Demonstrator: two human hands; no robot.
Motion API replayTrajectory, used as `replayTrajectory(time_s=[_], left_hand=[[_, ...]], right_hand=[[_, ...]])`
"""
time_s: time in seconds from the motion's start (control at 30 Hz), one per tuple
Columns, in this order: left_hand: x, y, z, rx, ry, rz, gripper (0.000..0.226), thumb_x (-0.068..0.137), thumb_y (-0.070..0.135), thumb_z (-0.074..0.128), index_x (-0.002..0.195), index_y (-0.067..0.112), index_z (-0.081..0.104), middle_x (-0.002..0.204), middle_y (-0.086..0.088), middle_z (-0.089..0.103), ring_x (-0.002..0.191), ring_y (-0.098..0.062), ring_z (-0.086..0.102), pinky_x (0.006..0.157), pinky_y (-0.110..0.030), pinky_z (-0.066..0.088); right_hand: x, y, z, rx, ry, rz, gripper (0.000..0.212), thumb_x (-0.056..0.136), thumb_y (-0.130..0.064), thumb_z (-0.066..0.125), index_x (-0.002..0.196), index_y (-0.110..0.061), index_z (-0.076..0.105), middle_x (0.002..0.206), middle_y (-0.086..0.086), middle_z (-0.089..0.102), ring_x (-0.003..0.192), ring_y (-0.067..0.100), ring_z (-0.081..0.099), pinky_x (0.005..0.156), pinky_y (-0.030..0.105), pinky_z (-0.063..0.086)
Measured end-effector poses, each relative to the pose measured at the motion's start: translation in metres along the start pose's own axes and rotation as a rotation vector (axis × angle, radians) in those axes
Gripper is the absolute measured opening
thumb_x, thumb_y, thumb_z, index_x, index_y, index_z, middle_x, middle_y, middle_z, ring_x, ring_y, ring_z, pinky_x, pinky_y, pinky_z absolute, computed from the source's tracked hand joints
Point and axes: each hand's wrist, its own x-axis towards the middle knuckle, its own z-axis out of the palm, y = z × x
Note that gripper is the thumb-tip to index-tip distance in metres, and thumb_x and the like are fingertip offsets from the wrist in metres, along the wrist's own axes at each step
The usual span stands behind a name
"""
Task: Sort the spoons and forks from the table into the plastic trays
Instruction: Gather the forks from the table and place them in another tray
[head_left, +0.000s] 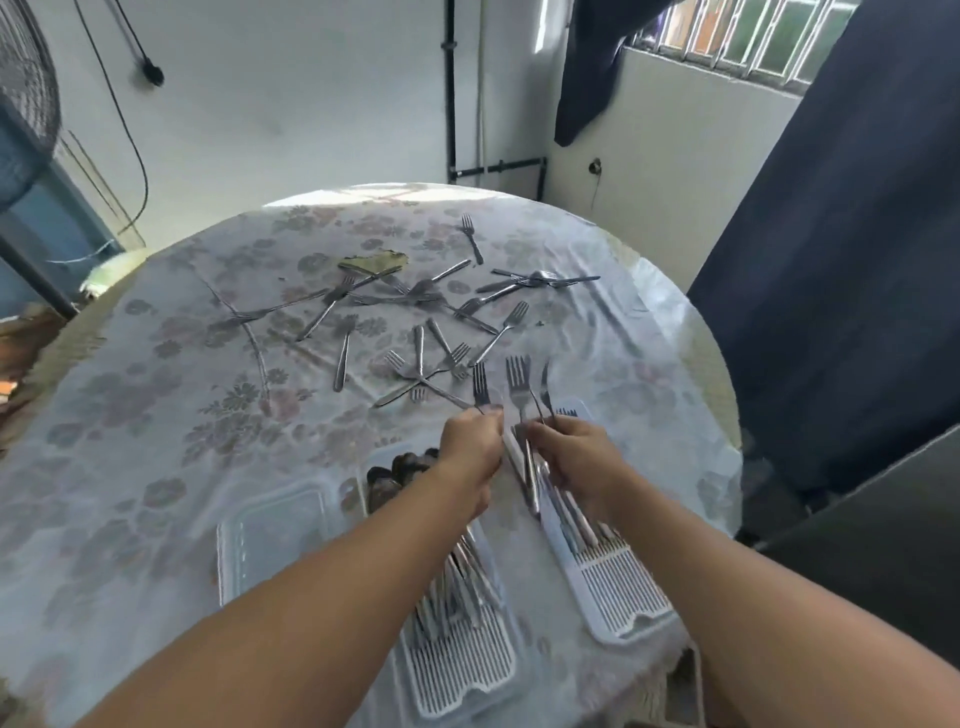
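Mid-sort, fork stage. Your left hand (470, 441) pinches a single fork (480, 387) by the neck, tines pointing away from you. Your right hand (571, 449) has its fingers (540, 431) curled round a small bundle of forks (519, 382), tines up and fanned, handles running down through the palm.

Both hands hover over the far ends of two slotted plastic trays. The right tray (623, 582) holds cutlery lying lengthwise, apparently forks, though blur hides the heads. The middle tray (457, 660) carries a heap of handles with spoon bowls (395, 470) showing at its far end. A clear tray (270, 530) to the left looks unfilled.

The scattered forks (415, 301) lie across the middle of the tabletop (130, 415), many crossing one another, one stray fork (471, 236) near the far edge. You cannot pick out a loose spoon among them.

Judgement: gather phase nearly over for this handful. The next move likely calls for passing the single fork to the bundle, or lowering both loads into the right tray, tines aligned the same way. Then reach for the nearest crossed cluster.
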Motion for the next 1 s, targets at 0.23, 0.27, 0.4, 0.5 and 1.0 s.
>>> replayTrajectory(time_s=[0.23, 0.27, 0.4, 0.5, 1.0], left_hand=[[-0.012, -0.028, 0.03, 0.337, 0.162, 0.291, 0.047, 0.087, 0.024, 0.082, 0.128, 0.018, 0.06, 0.093, 0.0, 0.071, 0.089, -0.018, 0.07, 0.091, -0.044, 0.058], [-0.012, -0.033, 0.032, 0.394, 0.188, 0.301, 0.048, 0.085, 0.027, 0.084, 0.126, 0.018, 0.061, 0.09, 0.001, 0.071, 0.087, -0.018, 0.07, 0.089, -0.044, 0.058], [-0.011, -0.043, 0.042, 0.608, 0.277, 0.359, 0.046, 0.081, 0.039, 0.085, 0.12, 0.023, 0.068, 0.081, 0.008, 0.073, 0.084, -0.014, 0.07, 0.084, -0.04, 0.057], [-0.006, -0.051, 0.046, 0.858, 0.313, 0.409, 0.05, 0.083, 0.05, 0.079, 0.127, 0.034, 0.063, 0.078, 0.015, 0.072, 0.096, -0.01, 0.067, 0.106, -0.041, 0.039], [-0.007, -0.054, 0.054, 1.457, 0.304, 0.543, 0.056, 0.093, 0.054, 0.064, 0.145, 0.04, 0.048, 0.111, 0.011, 0.07, 0.129, -0.016, 0.048, 0.12, -0.055, -0.006]], right_hand=[[0.015, 0.013, -0.065, -0.298, -0.027, -0.018, 0.026, 0.096, -0.026, 0.071, 0.077, -0.012, 0.064, 0.055, -0.004, 0.044, 0.043, 0.008, 0.034, 0.044, 0.023, 0.028], [0.014, 0.016, -0.064, -0.327, -0.031, -0.018, 0.026, 0.097, -0.025, 0.071, 0.076, -0.012, 0.062, 0.053, -0.004, 0.044, 0.04, 0.007, 0.034, 0.04, 0.021, 0.027], [0.012, 0.029, -0.053, -0.506, -0.047, -0.049, 0.029, 0.096, -0.028, 0.07, 0.07, -0.018, 0.06, 0.056, -0.005, 0.053, 0.05, 0.012, 0.047, 0.045, 0.023, 0.035], [0.005, 0.038, -0.051, -0.718, -0.02, -0.067, 0.02, 0.099, -0.041, 0.06, 0.096, -0.021, 0.058, 0.08, -0.002, 0.066, 0.073, 0.021, 0.061, 0.06, 0.032, 0.043], [-0.013, 0.038, -0.059, -1.037, -0.132, -0.107, 0.095, 0.093, -0.002, 0.048, 0.164, -0.03, -0.008, 0.162, 0.022, 0.018, 0.111, 0.041, 0.06, 0.075, 0.039, 0.044]])
